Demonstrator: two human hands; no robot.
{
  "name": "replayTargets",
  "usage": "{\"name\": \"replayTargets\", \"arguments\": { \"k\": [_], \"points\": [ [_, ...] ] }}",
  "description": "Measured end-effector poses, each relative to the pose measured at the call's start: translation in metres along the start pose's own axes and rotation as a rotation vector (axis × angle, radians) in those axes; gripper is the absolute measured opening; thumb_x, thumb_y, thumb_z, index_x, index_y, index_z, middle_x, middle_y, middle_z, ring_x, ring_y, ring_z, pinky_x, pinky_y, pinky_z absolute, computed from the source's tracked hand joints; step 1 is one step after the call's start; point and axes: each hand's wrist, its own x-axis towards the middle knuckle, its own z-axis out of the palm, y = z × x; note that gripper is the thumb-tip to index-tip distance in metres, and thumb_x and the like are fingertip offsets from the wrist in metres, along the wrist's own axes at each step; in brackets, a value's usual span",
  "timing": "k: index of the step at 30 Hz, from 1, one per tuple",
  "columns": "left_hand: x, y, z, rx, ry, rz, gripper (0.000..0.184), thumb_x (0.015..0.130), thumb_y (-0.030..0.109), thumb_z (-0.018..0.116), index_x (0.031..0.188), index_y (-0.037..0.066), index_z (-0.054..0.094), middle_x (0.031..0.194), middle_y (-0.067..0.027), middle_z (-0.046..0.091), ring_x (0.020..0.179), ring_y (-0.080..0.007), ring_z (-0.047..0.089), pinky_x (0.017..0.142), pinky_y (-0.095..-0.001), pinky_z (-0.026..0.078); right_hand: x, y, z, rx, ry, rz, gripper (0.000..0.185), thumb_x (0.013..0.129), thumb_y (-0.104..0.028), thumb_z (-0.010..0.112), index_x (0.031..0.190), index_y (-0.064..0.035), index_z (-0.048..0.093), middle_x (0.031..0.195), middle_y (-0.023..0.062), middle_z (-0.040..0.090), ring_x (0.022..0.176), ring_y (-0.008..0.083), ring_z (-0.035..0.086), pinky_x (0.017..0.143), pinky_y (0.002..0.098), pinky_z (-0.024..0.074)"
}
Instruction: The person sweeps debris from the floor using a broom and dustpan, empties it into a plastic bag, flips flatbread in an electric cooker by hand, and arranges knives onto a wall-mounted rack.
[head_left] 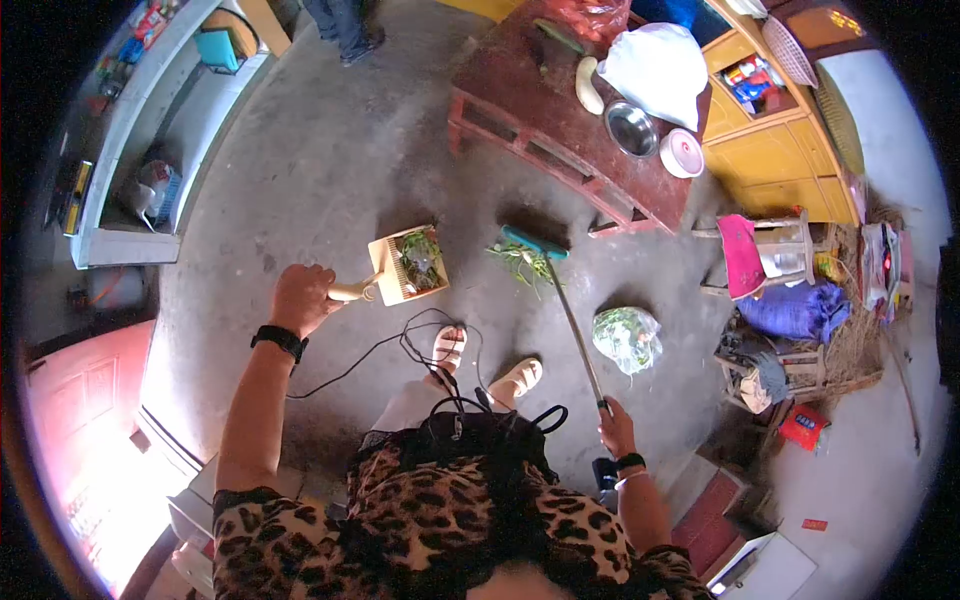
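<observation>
My left hand [303,297] is closed around the handle of a cream dustpan [393,285], held out over the concrete floor. Green leaf scraps [420,257] and other litter lie in the pan. In my right hand [617,428] is the long stick of a broom [577,330], its fingers wrapped round the upper end. The broom's teal head [535,241] is down on the floor, to the right of the dustpan. Loose green leaves and stems [522,262] lie against the head's left side.
A clear plastic bag of greens [627,340] sits on the floor right of the broom. Beyond stands a red wooden table [500,85] with a steel bowl [631,129] and a white sack [655,70]. Black cables [350,362] hang near my feet. Another person's legs [345,30] show at the top.
</observation>
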Motion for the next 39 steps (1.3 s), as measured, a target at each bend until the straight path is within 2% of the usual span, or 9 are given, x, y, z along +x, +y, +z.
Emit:
{"name": "replayTargets", "arguments": {
  "k": [4,7,13,20,26,30,35,38,39],
  "points": [
    [-0.003,0.004,-0.002,-0.064,0.064,0.005,0.03,0.064,0.034,0.074,0.066,0.009,0.059,0.064,-0.0071,0.058,0.062,-0.0258,0.058,0.057,-0.0376,0.046,-0.021,0.007,0.017,0.12,0.1,0.127,0.027,0.088,-0.023,0.049,0.111,-0.0089,0.051,0.067,0.0145,0.058,0.052,0.0265,0.058,0.048,0.0383,0.047],
    [-0.009,0.01,-0.007,-0.029,0.072,0.033,0.028,0.063,0.032,0.075,0.065,0.009,0.058,0.063,-0.0069,0.058,0.061,-0.026,0.058,0.056,-0.0377,0.046,-0.007,-0.017,0.028,0.611,0.067,0.439,0.022,0.089,-0.023,0.047,0.105,-0.0097,0.052,0.055,0.0039,0.049,0.038,0.0138,0.046,0.032,0.0283,0.0359],
    [-0.024,0.016,-0.001,-0.026,0.093,0.062,0.026,0.063,0.028,0.074,0.066,0.009,0.056,0.062,-0.007,0.057,0.06,-0.0272,0.058,0.054,-0.0374,0.046,-0.001,-0.018,0.08,0.93,-0.085,0.531,0.024,0.086,-0.018,0.048,0.107,-0.0066,0.052,0.059,0.0086,0.051,0.04,0.0136,0.046,0.034,0.0282,0.0387],
    [-0.026,0.028,0.018,-0.088,0.107,0.059,0.027,0.064,0.029,0.073,0.066,0.009,0.055,0.065,-0.0072,0.058,0.062,-0.0282,0.058,0.054,-0.0383,0.045,-0.06,-0.035,0.025,1.139,-0.143,0.547,0.035,0.09,-0.022,0.051,0.121,-0.007,0.049,0.063,0.0064,0.053,0.043,0.01,0.044,0.035,0.0232,0.0352],
    [-0.02,0.066,0.031,-0.066,-0.012,0.024,0.036,0.071,0.045,0.067,0.071,0.011,0.056,0.071,-0.0072,0.059,0.069,-0.0279,0.059,0.059,-0.0422,0.045,-0.028,-0.038,0.031,0.913,-0.014,0.402,0.035,0.09,-0.025,0.051,0.118,-0.0059,0.05,0.059,0.0056,0.052,0.04,0.0109,0.044,0.034,0.0243,0.0349],
    [-0.015,0.085,0.026,-0.039,-0.082,-0.01,0.037,0.073,0.049,0.064,0.075,0.012,0.057,0.074,-0.0067,0.06,0.071,-0.0284,0.059,0.062,-0.0423,0.046,0.024,-0.035,0.058,0.699,0.089,0.255,0.023,0.086,-0.019,0.05,0.102,-0.0024,0.054,0.055,0.0077,0.052,0.04,0.0159,0.049,0.034,0.03,0.0382],
    [-0.01,0.081,0.027,-0.049,-0.112,-0.033,0.037,0.074,0.049,0.063,0.077,0.013,0.058,0.075,-0.0059,0.06,0.072,-0.0281,0.06,0.063,-0.0415,0.046,0.012,-0.035,0.077,0.394,-0.13,0.2,0.016,0.082,-0.013,0.049,0.093,-0.0034,0.055,0.055,0.0074,0.053,0.04,0.0158,0.05,0.033,0.0319,0.0398],
    [-0.008,0.082,0.031,-0.012,-0.106,-0.041,0.037,0.074,0.049,0.063,0.078,0.012,0.058,0.076,-0.0057,0.061,0.073,-0.0275,0.061,0.065,-0.0421,0.046,-0.03,-0.013,0.064,0.183,-0.058,-0.017,0.025,0.081,-0.017,0.053,0.102,-0.0032,0.056,0.063,0.0145,0.057,0.052,0.0261,0.058,0.048,0.0376,0.0466],
    [-0.007,0.083,0.028,-0.016,-0.126,-0.051,0.037,0.074,0.049,0.064,0.078,0.012,0.059,0.076,-0.0058,0.061,0.073,-0.0273,0.061,0.065,-0.0422,0.046,-0.05,-0.022,0.045,0.248,-0.127,0.126,0.028,0.081,-0.018,0.055,0.106,-0.0046,0.056,0.066,0.0153,0.059,0.057,0.0281,0.06,0.053,0.0382,0.0472]
  ]
}}
